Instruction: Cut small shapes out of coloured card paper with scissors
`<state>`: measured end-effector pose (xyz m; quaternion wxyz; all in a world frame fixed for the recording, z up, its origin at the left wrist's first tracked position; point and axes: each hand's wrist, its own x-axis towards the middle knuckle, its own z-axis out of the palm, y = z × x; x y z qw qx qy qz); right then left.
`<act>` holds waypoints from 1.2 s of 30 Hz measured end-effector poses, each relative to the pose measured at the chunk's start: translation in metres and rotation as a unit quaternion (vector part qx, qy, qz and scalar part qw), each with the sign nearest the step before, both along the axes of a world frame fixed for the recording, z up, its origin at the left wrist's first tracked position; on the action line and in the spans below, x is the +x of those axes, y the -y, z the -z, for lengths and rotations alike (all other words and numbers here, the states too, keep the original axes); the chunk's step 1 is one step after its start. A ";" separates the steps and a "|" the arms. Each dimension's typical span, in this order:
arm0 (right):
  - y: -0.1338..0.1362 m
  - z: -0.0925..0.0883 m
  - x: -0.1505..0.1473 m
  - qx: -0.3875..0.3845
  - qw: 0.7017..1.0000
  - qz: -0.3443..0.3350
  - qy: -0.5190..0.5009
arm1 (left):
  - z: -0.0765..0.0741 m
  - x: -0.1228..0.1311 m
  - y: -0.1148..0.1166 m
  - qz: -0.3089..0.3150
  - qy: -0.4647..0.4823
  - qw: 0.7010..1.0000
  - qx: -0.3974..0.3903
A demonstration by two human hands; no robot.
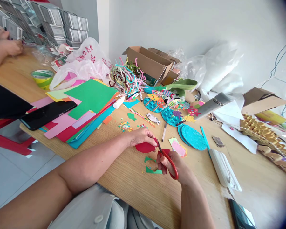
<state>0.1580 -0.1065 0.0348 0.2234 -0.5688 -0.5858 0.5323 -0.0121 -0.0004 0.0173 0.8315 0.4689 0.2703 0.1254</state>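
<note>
Before the open carton, left fingers pinch red paper; right fingers grip red scissors.

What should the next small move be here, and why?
Probably a short, careful snip: the right hand holds the scissors with the blades right by the red paper, which the left hand pinches close to them.

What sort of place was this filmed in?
Probably an indoor craft workspace: the wooden table holds a stack of colored paper and a heap of fuzzy, colorful stems, and the right hand grips red-handled scissors.
</note>
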 end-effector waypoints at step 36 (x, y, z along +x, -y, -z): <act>-0.003 0.005 -0.009 0.127 0.979 0.154 -0.035 | 0.006 -0.001 -0.008 -0.069 0.097 0.984 -0.129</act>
